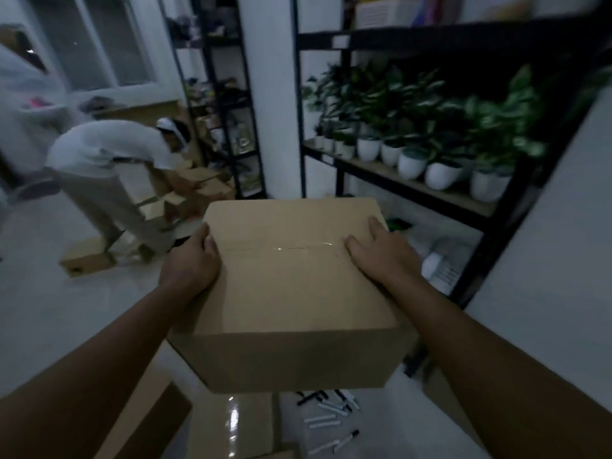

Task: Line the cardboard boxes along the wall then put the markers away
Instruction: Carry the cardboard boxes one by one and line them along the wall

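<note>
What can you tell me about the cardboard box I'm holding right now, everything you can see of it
The cardboard box is plain brown, closed, its top flaps sealed along the centre seam with clear glossy tape. It is held up off the floor, tilted so the top and near side show. The left hand grips its left edge and the right hand lies on the top near the right edge. Markers lie scattered on the floor below it.

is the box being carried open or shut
Shut: the box top flaps meet flat, with shiny tape along the seam. Both hands grip its sides.
</note>
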